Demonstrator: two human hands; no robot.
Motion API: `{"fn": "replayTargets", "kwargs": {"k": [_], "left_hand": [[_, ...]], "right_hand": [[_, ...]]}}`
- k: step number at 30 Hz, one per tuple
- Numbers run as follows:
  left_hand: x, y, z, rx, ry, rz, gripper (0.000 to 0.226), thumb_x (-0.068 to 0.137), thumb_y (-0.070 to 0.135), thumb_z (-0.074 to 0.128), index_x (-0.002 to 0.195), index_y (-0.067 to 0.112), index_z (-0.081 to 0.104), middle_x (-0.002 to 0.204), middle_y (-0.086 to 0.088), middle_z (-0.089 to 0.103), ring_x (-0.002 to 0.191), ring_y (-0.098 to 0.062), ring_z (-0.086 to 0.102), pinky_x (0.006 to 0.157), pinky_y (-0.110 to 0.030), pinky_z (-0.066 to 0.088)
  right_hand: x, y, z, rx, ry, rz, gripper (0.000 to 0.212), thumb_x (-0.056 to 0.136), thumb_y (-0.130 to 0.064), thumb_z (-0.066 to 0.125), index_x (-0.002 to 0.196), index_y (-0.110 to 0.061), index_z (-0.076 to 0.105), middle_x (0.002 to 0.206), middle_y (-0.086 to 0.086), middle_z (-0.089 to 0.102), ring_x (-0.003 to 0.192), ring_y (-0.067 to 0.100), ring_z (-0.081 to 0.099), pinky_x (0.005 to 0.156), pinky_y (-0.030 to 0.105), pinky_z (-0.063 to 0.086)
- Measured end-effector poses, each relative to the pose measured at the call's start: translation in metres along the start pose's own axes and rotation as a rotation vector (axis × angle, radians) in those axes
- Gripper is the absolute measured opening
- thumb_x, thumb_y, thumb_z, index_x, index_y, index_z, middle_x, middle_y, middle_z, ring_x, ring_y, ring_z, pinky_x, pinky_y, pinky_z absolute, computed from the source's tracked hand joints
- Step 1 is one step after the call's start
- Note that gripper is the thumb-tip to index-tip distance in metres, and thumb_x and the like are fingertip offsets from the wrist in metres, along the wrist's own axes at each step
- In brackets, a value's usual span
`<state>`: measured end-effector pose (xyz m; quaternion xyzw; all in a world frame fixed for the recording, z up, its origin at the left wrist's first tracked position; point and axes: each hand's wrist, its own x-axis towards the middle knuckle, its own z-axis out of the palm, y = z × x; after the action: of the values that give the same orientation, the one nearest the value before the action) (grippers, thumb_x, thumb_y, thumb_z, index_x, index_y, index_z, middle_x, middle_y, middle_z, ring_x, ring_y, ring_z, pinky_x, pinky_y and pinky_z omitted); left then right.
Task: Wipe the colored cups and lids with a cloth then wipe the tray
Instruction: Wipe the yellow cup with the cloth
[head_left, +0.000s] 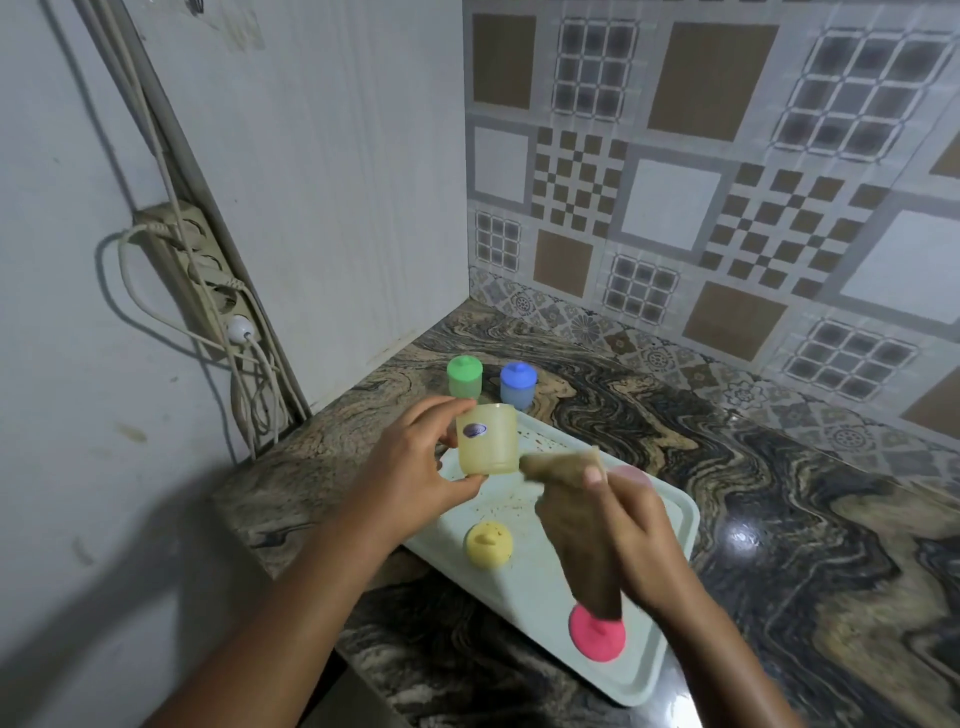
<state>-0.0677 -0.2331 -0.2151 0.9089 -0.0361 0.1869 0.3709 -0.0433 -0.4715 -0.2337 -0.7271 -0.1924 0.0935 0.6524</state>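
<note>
The left hand (415, 467) holds the yellow cup (487, 441) above the far left part of the tray (545, 613). Its fingers curl over the cup's upper edge and its thumb is under the base, so the cup is pinched top to bottom with its oval sticker facing the camera. The cup is upright and has no lid on.

The right hand (631, 530) is over the middle of the tray, its fingers closed round a brown cloth (582, 545). One end of the cloth reaches the lower right side of the yellow cup; it is blurred, so I cannot tell whether it actually touches. The rest hangs down from the hand towards the near end of the tray.

The pale green tray lies on the marbled desk (779, 493), and dark crumbs (509, 501) are scattered over its surface. The yellow lid (488, 543) lies on the tray's left side, below the held cup. The pink lid (597, 634) lies near the tray's near edge, partly covered by the hanging cloth. A pink cup (631, 475) shows just behind the right hand, mostly hidden.

Beyond the tray's far end, off the tray and on the desk, stand the green cup (465, 376) and the blue cup (518, 384), side by side, each with its lid on.
</note>
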Motion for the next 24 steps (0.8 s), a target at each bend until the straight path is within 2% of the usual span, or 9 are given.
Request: {"fn": "replayTargets", "kwargs": {"k": [2,3,5,7,9,11,15,18,24], "left_hand": [[0.002,-0.005,0.011,0.020,-0.034,-0.025,0.078,0.065,0.020,0.088,0.136,0.025,0.057,0.128,0.016,0.049,0.094,-0.004,0.061,0.074,-0.034,0.060],[0.003,-0.005,0.018,0.018,-0.055,-0.025,0.078,0.065,0.020,0.088,0.137,0.025,0.057,0.129,0.014,0.050,0.094,-0.004,0.061,0.076,-0.036,0.059],[0.007,-0.001,0.031,-0.003,-0.093,-0.013,0.078,0.067,0.019,0.088,0.138,0.022,0.056,0.132,0.010,0.050,0.095,-0.007,0.061,0.078,-0.037,0.058],[0.012,0.004,0.041,-0.045,-0.118,0.003,0.079,0.068,0.021,0.090,0.140,0.019,0.055,0.132,0.011,0.049,0.097,-0.011,0.062,0.078,-0.035,0.059],[0.021,0.006,0.046,-0.100,-0.106,0.006,0.070,0.074,0.028,0.087,0.137,0.016,0.059,0.131,0.009,0.052,0.098,-0.013,0.065,0.075,-0.031,0.061],[0.034,0.006,0.051,-0.079,-0.052,0.065,0.046,0.085,0.029,0.078,0.126,0.013,0.066,0.124,0.001,0.062,0.091,-0.014,0.069,0.076,-0.028,0.059],[0.074,0.005,0.068,0.000,-0.005,0.127,0.009,0.092,0.009,0.067,0.099,0.007,0.073,0.096,-0.006,0.072,0.086,-0.019,0.068,0.077,-0.032,0.054],[0.109,0.003,0.086,0.073,-0.042,0.139,0.007,0.091,0.004,0.065,0.090,0.008,0.071,0.088,-0.006,0.070,0.083,-0.022,0.063,0.075,-0.036,0.051],[0.161,-0.016,0.133,0.198,-0.129,0.122,0.007,0.093,0.010,0.062,0.093,0.009,0.069,0.093,-0.011,0.068,0.082,-0.030,0.063,0.070,-0.044,0.054]], "right_hand": [[0.015,-0.003,0.001,0.100,0.077,0.095,0.054,0.104,-0.044,0.046,0.096,0.006,0.066,0.073,0.016,0.050,0.064,0.024,0.049,0.060,0.036,0.046],[0.021,-0.005,0.002,0.109,0.096,0.132,0.052,0.107,-0.038,0.045,0.089,0.010,0.058,0.073,0.014,0.045,0.062,0.021,0.045,0.056,0.031,0.043],[0.031,-0.004,0.006,0.030,0.103,0.161,0.046,0.108,-0.039,0.044,0.078,-0.006,0.056,0.067,0.007,0.045,0.057,0.014,0.044,0.055,0.028,0.040],[0.038,0.000,0.004,-0.116,0.110,0.154,0.053,0.102,-0.054,0.045,0.071,-0.013,0.057,0.064,-0.003,0.053,0.060,0.012,0.049,0.061,0.036,0.042],[0.043,0.006,0.001,-0.167,0.146,0.155,0.054,0.102,-0.051,0.045,0.075,-0.008,0.061,0.067,-0.001,0.062,0.063,0.014,0.058,0.066,0.040,0.048],[0.049,0.009,-0.004,-0.192,0.170,0.161,0.053,0.102,-0.049,0.044,0.076,-0.008,0.064,0.067,0.003,0.070,0.065,0.019,0.068,0.068,0.041,0.053],[0.070,0.007,-0.017,-0.385,0.218,0.147,0.053,0.102,-0.049,0.041,0.069,-0.009,0.052,0.061,0.000,0.056,0.061,0.017,0.051,0.061,0.039,0.043],[0.098,0.010,-0.027,-0.425,0.247,0.136,0.050,0.107,-0.034,0.043,0.070,-0.001,0.050,0.063,0.005,0.048,0.061,0.018,0.043,0.059,0.034,0.032],[0.159,0.034,-0.044,-0.432,0.276,0.223,0.048,0.109,-0.032,0.039,0.073,-0.003,0.053,0.066,0.010,0.052,0.062,0.023,0.046,0.060,0.035,0.032]]}}
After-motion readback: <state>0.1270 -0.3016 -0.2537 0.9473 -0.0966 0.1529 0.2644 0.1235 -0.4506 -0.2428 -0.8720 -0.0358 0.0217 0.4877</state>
